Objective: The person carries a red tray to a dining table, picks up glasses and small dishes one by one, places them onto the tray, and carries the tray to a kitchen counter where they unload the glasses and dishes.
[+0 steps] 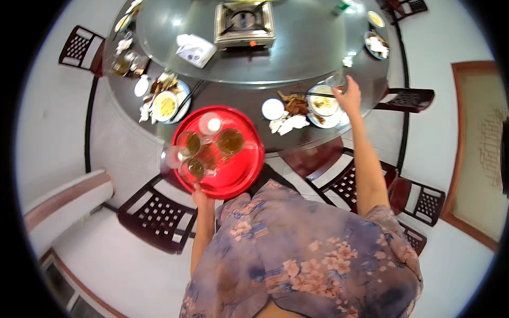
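My left hand (201, 196) grips the near left rim of a round red tray (242, 175) in front of my body. Several clear glass mugs stand on the tray, among them one with brown liquid (230, 142) and one with something white (210, 124) in it. Out over the table, my right hand (350, 95) has its thumb and fingers at a clear drinking glass (336, 79). Just below that glass sits a white bowl (323, 101) with food remains, on a plate with a pair of black chopsticks (312, 94) across it.
The round table (226, 93) carries a glass turntable (302, 51) with a portable gas stove (244, 26) and a tissue pack (195, 49). Used bowls (165, 106), food scraps (294, 104) and crumpled tissues (293, 124) lie around its edge. Dark wooden chairs (159, 214) stand close on both sides.
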`<action>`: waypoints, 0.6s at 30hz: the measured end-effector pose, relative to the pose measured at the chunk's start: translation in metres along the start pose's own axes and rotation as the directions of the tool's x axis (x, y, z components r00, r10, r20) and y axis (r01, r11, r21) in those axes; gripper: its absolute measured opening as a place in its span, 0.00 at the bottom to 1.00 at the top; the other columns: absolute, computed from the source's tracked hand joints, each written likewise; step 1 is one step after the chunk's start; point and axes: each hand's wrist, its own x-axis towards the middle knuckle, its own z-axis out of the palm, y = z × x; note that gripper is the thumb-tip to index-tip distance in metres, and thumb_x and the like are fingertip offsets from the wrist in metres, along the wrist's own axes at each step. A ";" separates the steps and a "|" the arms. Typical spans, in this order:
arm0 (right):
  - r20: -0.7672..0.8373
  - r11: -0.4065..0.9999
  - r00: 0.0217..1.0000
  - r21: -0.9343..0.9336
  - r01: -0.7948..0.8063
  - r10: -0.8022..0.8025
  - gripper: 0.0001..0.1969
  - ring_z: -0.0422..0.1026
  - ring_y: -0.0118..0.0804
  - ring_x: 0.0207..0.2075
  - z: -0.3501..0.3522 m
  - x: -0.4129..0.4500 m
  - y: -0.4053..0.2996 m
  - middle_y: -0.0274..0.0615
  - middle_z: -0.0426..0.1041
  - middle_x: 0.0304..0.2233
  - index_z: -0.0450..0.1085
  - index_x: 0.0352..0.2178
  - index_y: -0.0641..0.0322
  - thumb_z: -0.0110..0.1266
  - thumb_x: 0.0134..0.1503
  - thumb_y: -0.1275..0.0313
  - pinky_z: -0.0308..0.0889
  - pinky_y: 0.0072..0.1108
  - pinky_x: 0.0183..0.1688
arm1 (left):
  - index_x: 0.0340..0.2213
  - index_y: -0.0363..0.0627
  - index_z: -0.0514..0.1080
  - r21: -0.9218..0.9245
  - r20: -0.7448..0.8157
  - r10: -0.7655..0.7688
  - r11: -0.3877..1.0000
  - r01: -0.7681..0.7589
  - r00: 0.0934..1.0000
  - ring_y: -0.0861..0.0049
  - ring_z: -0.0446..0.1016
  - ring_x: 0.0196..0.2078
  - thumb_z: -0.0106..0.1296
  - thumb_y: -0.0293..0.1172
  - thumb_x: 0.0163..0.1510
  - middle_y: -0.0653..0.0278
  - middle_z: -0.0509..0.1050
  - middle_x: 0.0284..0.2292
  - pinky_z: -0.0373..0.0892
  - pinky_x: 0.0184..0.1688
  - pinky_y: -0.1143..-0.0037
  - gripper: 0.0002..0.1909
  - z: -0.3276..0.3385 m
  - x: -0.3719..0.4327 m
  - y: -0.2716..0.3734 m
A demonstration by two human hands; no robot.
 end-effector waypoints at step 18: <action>0.225 0.989 0.973 -0.126 0.082 -0.053 0.28 0.66 0.52 0.42 0.026 0.057 0.008 0.55 0.67 0.41 0.62 0.45 0.63 0.54 0.41 0.64 0.62 0.34 0.45 | 0.47 0.37 0.59 -0.144 -0.169 -0.050 0.989 0.025 0.984 0.63 0.64 0.50 0.34 0.35 0.59 0.55 0.64 0.48 0.60 0.53 0.61 0.18 0.030 -0.018 -0.016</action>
